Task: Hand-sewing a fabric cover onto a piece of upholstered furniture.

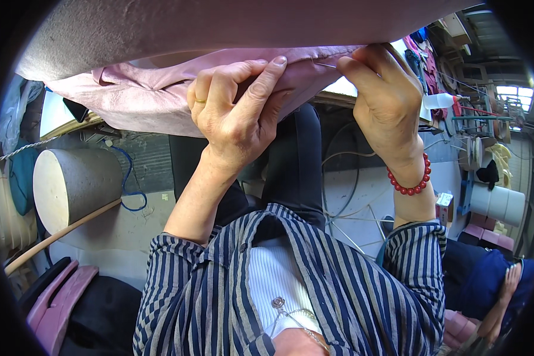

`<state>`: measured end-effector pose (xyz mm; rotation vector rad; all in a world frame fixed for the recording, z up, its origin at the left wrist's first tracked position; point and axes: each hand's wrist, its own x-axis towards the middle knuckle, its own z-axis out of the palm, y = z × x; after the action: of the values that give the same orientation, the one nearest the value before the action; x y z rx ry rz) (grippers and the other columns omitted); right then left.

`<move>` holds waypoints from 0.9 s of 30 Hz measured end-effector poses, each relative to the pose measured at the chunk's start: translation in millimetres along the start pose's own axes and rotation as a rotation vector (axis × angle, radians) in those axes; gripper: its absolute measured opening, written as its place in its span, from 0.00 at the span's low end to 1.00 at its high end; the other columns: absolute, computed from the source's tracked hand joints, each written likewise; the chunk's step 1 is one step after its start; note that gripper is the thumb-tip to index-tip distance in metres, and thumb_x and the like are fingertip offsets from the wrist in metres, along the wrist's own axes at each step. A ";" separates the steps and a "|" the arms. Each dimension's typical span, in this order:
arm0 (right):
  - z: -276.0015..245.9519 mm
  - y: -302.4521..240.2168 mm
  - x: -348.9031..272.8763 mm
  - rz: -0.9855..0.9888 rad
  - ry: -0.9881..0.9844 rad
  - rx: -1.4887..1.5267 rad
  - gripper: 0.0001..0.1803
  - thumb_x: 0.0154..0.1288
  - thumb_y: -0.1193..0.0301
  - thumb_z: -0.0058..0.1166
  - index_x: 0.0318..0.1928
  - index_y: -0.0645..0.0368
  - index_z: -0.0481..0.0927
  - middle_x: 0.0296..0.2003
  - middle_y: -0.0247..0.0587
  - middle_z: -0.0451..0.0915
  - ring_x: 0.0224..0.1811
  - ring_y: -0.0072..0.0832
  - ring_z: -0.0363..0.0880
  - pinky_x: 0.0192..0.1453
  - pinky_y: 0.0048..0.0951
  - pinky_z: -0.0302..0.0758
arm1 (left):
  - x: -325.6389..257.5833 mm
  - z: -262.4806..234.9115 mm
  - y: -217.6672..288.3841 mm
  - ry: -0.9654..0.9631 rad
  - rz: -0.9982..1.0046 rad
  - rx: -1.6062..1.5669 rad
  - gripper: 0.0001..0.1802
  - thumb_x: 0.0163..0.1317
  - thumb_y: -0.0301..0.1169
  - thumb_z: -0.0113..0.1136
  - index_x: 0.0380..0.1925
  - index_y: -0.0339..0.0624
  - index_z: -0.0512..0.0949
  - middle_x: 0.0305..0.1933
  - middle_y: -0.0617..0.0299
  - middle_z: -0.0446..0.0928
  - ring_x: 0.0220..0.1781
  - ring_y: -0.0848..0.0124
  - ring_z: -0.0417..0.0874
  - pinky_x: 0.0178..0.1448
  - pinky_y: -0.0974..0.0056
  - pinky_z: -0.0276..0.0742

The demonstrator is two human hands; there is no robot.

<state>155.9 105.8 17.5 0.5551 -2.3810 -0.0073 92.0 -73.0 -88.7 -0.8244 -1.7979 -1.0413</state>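
Across the top stretches a large pink, velvety piece [178,26], with a fold of pink fabric [136,104] hanging below it. My left hand [237,104], a ring on one finger, is closed on the fabric near the seam, with thumb and forefinger pressed along its edge. A thin needle [325,64] points left out of the fingers of my right hand [388,95], which is pinched on it close to the same seam. A red bead bracelet circles my right wrist. Where the needle's tip meets the cloth is hard to make out.
A pale cylinder [80,184], a wooden stick [65,234] and a blue cord [129,178] are at the left. A white bottle with a red cap [438,101] lies at the right table edge. Another person's hand [509,282] shows at the lower right.
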 end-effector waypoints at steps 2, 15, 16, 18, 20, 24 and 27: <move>5.1 2.4 -1.3 -0.008 0.039 0.011 0.11 0.40 0.83 0.62 0.28 0.57 0.80 0.29 0.37 0.73 0.34 0.34 0.77 0.33 0.32 0.76 | 0.2 -0.2 -0.7 0.005 0.001 -0.015 0.18 0.57 0.40 0.70 0.47 0.52 0.87 0.39 0.67 0.81 0.39 0.73 0.76 0.43 0.66 0.68; 28.0 2.8 -10.5 0.115 0.191 0.203 0.13 0.41 0.89 0.60 0.29 0.60 0.83 0.28 0.40 0.78 0.34 0.37 0.80 0.36 0.31 0.78 | 0.9 -1.5 0.0 0.009 0.003 -0.024 0.19 0.53 0.38 0.72 0.46 0.51 0.87 0.39 0.68 0.80 0.38 0.73 0.75 0.42 0.67 0.67; 30.4 2.0 -10.7 0.114 0.191 0.205 0.13 0.41 0.89 0.60 0.29 0.60 0.83 0.28 0.40 0.78 0.34 0.37 0.80 0.36 0.31 0.78 | 0.0 -1.4 -0.1 0.014 0.002 -0.024 0.19 0.53 0.38 0.72 0.46 0.51 0.87 0.38 0.68 0.81 0.38 0.73 0.75 0.42 0.67 0.67; 34.7 1.1 -11.8 0.136 0.254 0.219 0.12 0.41 0.87 0.62 0.28 0.60 0.83 0.28 0.39 0.79 0.33 0.37 0.80 0.36 0.32 0.78 | 1.1 0.0 0.4 0.022 0.003 -0.029 0.19 0.52 0.38 0.72 0.46 0.50 0.87 0.38 0.68 0.81 0.38 0.73 0.76 0.42 0.67 0.67; 36.6 -3.0 -10.0 0.141 0.279 0.197 0.12 0.40 0.86 0.63 0.28 0.59 0.83 0.27 0.38 0.79 0.33 0.37 0.80 0.35 0.32 0.77 | 2.4 0.6 0.5 0.041 0.014 -0.055 0.18 0.51 0.37 0.73 0.44 0.50 0.87 0.38 0.68 0.81 0.37 0.73 0.76 0.42 0.67 0.67; 42.9 -17.3 1.1 0.142 0.372 0.159 0.11 0.40 0.83 0.67 0.29 0.59 0.83 0.27 0.38 0.81 0.32 0.37 0.81 0.34 0.32 0.76 | 3.8 3.3 0.9 0.068 0.019 -0.068 0.18 0.49 0.36 0.74 0.43 0.49 0.87 0.37 0.68 0.82 0.36 0.73 0.77 0.41 0.67 0.68; 43.4 -16.6 -2.8 0.180 0.402 0.180 0.11 0.43 0.80 0.69 0.32 0.60 0.84 0.28 0.41 0.82 0.31 0.37 0.82 0.35 0.32 0.76 | 5.2 3.9 -0.6 0.091 0.023 -0.104 0.17 0.48 0.35 0.74 0.41 0.48 0.87 0.36 0.68 0.82 0.35 0.72 0.78 0.41 0.67 0.70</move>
<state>137.1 85.7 -20.0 0.3800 -2.0379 0.3682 88.0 -69.1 -85.2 -0.8446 -1.6655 -1.1476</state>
